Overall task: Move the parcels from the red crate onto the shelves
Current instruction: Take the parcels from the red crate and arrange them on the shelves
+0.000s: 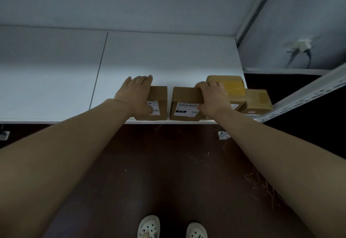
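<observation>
The shelf [168,59] is plain white, going bluish-grey in the shade at the back. On it, the left cardboard box [159,95] is plain brown, with a white sticker [155,108] printed in black. The middle cardboard box [184,94] is the same brown. Its white label [187,108] carries a black barcode and a solid black block with white digits. The yellow-taped parcel [231,84] is mustard yellow over tan. The tan parcel [257,100] is a duller yellowish brown, glossy. The shelf upright [299,97] is pale grey with rows of small slots. The floor [168,162] is dark reddish brown, strewn with straw-coloured strands [262,183]. The clogs [148,226] are white, dotted with round holes.
</observation>
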The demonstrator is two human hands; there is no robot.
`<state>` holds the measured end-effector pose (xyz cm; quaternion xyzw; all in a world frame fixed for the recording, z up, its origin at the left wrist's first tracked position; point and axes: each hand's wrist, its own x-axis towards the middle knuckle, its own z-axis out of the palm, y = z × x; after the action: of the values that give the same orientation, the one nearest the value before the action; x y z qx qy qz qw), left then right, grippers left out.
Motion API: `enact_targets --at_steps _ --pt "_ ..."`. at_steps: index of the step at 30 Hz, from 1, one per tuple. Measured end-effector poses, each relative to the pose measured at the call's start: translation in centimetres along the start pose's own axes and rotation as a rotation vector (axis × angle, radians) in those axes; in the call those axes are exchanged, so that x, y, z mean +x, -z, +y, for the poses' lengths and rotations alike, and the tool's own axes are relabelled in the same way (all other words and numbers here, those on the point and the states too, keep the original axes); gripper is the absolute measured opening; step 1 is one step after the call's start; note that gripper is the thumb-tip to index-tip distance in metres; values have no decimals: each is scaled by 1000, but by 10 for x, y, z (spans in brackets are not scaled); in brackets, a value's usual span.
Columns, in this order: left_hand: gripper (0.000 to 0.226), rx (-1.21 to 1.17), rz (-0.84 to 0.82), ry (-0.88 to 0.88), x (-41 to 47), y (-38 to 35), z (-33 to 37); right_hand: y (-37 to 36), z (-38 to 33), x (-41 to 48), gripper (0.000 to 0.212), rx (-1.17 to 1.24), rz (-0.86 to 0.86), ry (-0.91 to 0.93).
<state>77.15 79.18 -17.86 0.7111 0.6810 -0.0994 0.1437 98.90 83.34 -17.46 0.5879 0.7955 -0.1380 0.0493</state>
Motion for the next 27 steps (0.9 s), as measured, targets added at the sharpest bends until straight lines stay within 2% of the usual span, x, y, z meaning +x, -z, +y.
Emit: enact_targets --at_steps 6,9,17,24,27 --pt "88 -30 110 -180 15 3 32 -1 1 10 55 18 -9 12" --pt "82 1 92 -186 24 -2 38 -4 2 12 54 16 -15 29" --pt "41 4 127 -184 30 -7 40 -8 5 18 55 28 -12 40" --pt "44 -51 146 -180 30 -6 45 -10 5 22 56 15 8 47" --pt "53 -62 121 -176 31 -5 47 -10 6 23 62 25 -11 40"
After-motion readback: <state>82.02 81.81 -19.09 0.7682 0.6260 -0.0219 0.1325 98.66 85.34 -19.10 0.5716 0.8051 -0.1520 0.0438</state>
